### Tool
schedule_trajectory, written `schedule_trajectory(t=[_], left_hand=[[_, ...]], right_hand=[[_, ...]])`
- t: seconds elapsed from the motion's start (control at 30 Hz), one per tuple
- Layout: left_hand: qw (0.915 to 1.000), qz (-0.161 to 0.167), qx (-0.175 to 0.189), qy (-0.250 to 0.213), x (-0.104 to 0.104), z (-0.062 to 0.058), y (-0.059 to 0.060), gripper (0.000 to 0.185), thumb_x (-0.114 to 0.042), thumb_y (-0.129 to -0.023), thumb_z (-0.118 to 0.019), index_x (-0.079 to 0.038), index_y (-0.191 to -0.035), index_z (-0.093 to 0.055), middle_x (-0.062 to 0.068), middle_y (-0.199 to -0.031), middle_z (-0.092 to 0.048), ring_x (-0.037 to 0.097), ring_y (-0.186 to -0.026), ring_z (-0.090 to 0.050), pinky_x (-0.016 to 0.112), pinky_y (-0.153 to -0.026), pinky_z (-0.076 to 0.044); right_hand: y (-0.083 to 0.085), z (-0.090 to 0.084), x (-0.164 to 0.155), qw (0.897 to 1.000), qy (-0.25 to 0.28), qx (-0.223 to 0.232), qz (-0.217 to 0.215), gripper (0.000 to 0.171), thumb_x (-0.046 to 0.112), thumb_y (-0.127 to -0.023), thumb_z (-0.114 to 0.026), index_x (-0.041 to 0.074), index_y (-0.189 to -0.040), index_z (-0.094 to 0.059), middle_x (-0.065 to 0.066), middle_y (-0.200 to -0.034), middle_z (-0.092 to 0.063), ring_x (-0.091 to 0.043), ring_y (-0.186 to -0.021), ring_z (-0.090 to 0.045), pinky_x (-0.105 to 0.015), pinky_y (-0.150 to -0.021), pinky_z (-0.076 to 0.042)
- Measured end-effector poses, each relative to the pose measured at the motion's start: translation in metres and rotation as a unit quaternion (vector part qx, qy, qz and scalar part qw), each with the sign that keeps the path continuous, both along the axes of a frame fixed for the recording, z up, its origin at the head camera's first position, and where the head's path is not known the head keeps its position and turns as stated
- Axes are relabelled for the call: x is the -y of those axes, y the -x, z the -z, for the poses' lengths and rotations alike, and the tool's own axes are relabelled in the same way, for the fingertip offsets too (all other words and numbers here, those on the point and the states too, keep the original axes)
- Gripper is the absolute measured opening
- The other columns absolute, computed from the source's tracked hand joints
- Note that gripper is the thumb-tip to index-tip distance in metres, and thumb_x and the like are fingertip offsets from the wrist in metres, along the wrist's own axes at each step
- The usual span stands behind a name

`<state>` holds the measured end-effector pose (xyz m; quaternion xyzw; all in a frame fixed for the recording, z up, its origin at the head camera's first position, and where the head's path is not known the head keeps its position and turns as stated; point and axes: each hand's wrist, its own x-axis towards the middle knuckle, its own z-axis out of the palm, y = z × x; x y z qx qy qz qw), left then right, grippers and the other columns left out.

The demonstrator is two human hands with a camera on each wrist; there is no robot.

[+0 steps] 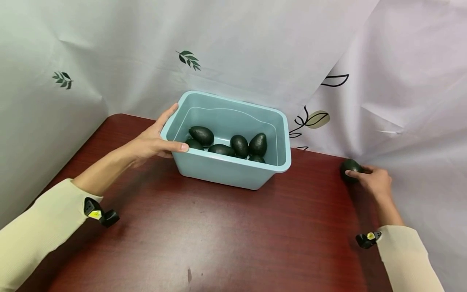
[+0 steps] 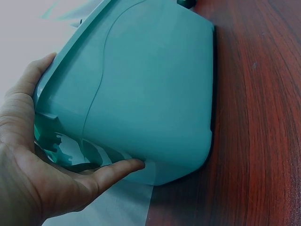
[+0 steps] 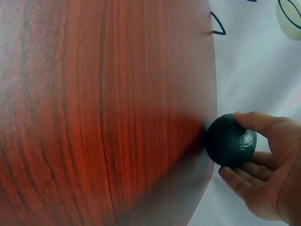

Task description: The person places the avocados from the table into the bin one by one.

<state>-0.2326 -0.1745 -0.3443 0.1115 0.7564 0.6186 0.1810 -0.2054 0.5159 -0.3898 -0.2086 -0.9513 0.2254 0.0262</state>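
Note:
A light blue plastic bin stands near the far edge of the table, with several dark green avocados lying on its bottom. My left hand holds the bin's near left corner, thumb over the front rim and fingers along the left side. The left wrist view has that hand spread round the corner, one finger against the wall. Far to the right, my right hand grips one avocado at the table's right edge. In the right wrist view, thumb and fingers hold the avocado from opposite sides.
The dark red wood table stretches in front of the bin. White cloth with leaf prints hangs behind the bin and along both sides. Each wrist wears a small black camera.

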Motion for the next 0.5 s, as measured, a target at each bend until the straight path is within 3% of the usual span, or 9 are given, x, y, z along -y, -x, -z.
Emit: schedule_trajectory(t=[0.37,0.5], left_hand=[[1.0000,0.000,0.000,0.000,0.000,-0.001,0.000,0.122,-0.022,-0.096,-0.086,-0.060,-0.176,-0.003,0.006,-0.181,-0.027,0.039,-0.156,-0.042,0.063,-0.110,-0.056],[1.0000,0.000,0.001,0.001,0.000,0.000,0.000,0.122,-0.021,-0.096,-0.086,-0.059,-0.176,-0.003,0.006,-0.181,-0.026,0.040,-0.156,-0.042,0.062,-0.110,-0.056]], right_hand=[[0.007,0.007,0.012,1.000,0.030,-0.007,0.001,0.090,0.055,-0.099,-0.082,-0.003,-0.162,-0.056,-0.039,-0.165,-0.049,-0.061,-0.151,-0.046,-0.069,-0.118,-0.044],[0.010,0.009,0.015,0.999,0.038,-0.010,0.008,0.088,0.055,-0.098,-0.083,-0.001,-0.161,-0.058,-0.037,-0.167,-0.049,-0.062,-0.153,-0.042,-0.068,-0.122,-0.041]])
